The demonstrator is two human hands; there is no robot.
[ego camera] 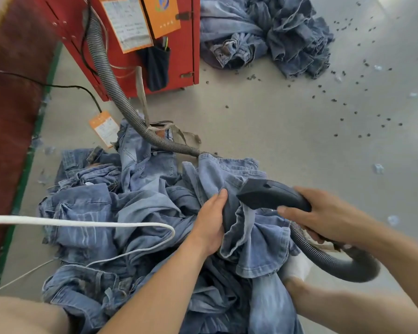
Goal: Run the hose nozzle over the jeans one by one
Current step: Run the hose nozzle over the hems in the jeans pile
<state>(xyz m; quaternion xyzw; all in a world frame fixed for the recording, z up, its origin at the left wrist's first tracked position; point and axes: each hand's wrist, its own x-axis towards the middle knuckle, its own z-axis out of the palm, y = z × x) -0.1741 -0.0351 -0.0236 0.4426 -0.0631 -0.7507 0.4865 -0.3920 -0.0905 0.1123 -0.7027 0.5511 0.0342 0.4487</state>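
Note:
A heap of blue jeans (121, 213) covers the floor in front of me. My right hand (323, 218) grips the dark grey hose nozzle (268, 194), whose wide mouth points left at a raised fold of denim. My left hand (211, 222) holds that fold of the top pair of jeans (253, 239) from the left, fingers stretched along the cloth close to the nozzle's mouth. The ribbed grey hose (106, 68) runs from the red machine over the heap, and a further stretch of it loops under my right wrist.
A red machine (174, 44) with orange tags stands at the back left. A second pile of jeans (263, 32) lies at the back right. Dark scraps dot the grey floor on the right. A white cord (82, 224) crosses the heap from the left.

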